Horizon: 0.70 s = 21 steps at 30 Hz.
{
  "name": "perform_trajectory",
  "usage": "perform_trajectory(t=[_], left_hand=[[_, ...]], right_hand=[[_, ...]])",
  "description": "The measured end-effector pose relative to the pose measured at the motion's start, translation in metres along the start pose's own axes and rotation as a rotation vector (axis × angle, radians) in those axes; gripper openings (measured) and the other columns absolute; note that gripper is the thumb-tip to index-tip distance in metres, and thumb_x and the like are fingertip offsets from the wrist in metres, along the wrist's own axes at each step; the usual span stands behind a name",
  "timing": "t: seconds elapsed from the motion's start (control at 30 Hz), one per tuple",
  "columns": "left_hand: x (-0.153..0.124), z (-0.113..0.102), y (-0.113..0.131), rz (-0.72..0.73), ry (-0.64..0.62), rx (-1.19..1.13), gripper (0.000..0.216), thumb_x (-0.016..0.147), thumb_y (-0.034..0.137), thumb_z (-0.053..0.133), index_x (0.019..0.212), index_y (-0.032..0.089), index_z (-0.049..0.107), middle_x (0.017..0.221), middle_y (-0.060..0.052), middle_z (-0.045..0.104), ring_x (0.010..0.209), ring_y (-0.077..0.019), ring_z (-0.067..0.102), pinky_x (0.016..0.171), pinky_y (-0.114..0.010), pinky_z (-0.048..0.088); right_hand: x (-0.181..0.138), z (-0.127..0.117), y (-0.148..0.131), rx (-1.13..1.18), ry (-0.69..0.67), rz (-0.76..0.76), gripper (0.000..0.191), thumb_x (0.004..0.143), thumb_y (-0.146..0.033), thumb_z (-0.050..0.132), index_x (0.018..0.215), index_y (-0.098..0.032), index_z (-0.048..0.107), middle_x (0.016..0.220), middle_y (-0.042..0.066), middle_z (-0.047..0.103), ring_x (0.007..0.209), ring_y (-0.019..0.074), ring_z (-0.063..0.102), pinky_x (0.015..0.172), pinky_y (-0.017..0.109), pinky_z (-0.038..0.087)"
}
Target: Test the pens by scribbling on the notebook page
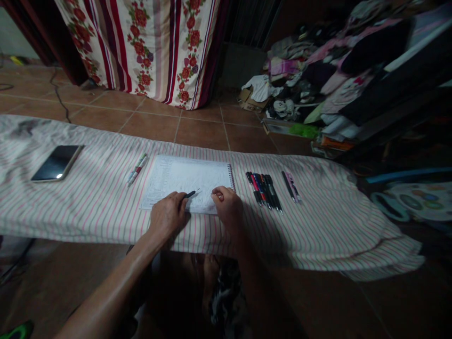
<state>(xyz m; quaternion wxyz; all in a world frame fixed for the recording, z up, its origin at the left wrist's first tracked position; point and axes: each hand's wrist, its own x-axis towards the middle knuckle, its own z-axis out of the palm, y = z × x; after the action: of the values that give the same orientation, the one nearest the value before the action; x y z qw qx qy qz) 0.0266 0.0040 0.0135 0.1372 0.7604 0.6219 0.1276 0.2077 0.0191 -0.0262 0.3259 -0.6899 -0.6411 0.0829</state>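
A spiral notebook (187,181) lies open on a striped cloth (88,202) spread over a low surface. My left hand (168,215) rests on the notebook's near edge, closed around a dark pen (189,193) whose tip points right onto the page. My right hand (228,207) sits at the notebook's lower right corner, fingers curled and pressing on the paper. A row of several pens (264,189) lies just right of the notebook, with two more pens (291,187) a little farther right.
A phone (57,162) lies face up on the cloth at the left. Two markers (137,168) lie left of the notebook. A floral curtain (148,47) hangs behind on the tiled floor (201,127), and a heap of clothes (328,75) fills the back right.
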Motion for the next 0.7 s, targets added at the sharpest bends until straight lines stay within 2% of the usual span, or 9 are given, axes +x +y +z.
perform_trajectory(t=[0.27,0.7], left_hand=[[0.0000,0.0015,-0.0002,0.004,-0.004,-0.016,0.030,0.088,0.029,0.037,0.104,0.019,0.061,0.095,-0.005,0.068,0.084,-0.0209,0.064,0.067,-0.029,0.043],[0.0008,0.0008,0.0032,0.004,-0.019,0.006,0.030,0.088,0.029,0.036,0.102,0.020,0.061,0.093,-0.005,0.068,0.082,-0.0208,0.064,0.065,-0.028,0.042]], right_hand=[[0.0001,0.0034,0.0081,-0.047,-0.009,-0.016,0.009,0.077,-0.019,0.054,0.080,-0.019,0.062,0.084,0.005,0.060,0.068,0.0151,0.058,0.069,0.027,0.043],[-0.0022,-0.0040,0.0002,-0.052,-0.025,0.007,0.022,0.076,-0.012,0.049,0.090,-0.019,0.066,0.090,0.006,0.063,0.072,0.0151,0.058,0.073,0.027,0.044]])
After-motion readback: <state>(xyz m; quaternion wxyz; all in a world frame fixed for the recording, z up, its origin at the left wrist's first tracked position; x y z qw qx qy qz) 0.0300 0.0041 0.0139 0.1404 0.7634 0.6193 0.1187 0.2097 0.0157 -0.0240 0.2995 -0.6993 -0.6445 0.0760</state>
